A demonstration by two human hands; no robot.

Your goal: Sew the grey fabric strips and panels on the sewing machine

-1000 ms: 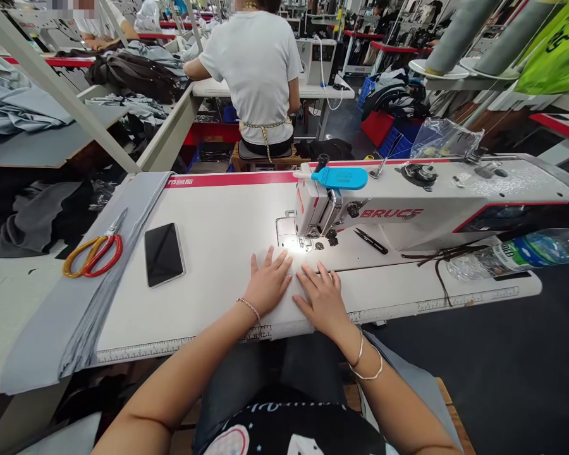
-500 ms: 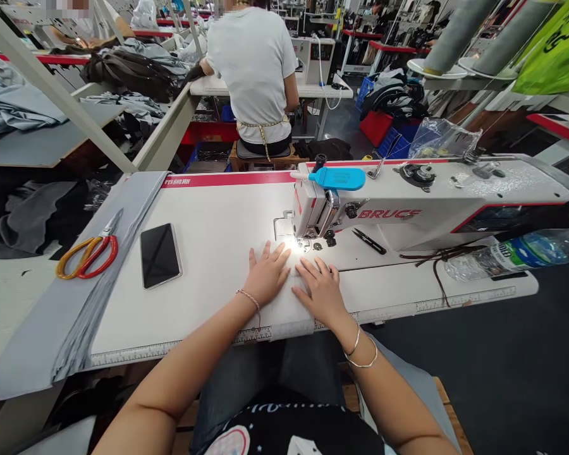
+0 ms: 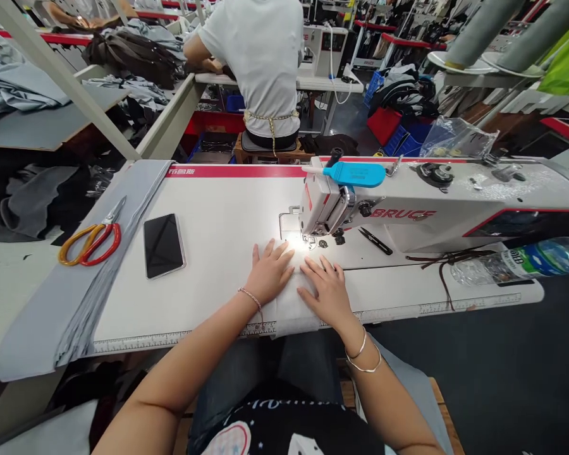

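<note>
My left hand (image 3: 269, 273) lies flat, fingers spread, on a strip of white fabric (image 3: 291, 306) on the sewing table (image 3: 218, 221). My right hand (image 3: 326, 292) lies flat beside it on the same fabric, fingers stretched toward the needle. The fabric runs from the table's front edge up under the presser foot (image 3: 307, 239) of the white sewing machine (image 3: 408, 205), where a lamp makes a bright spot. Both hands press the cloth and grip nothing.
A black phone (image 3: 163, 245) and red-and-yellow scissors (image 3: 91, 241) lie at left, the scissors on grey fabric strips (image 3: 61, 303). Thread snips (image 3: 375, 241) and a water bottle (image 3: 516, 262) lie at right. A person in a white shirt (image 3: 260, 57) sits ahead at another table.
Both hands have slid a little forward toward the needle with the fabric. The view has shifted slightly; the hands stay flat.
</note>
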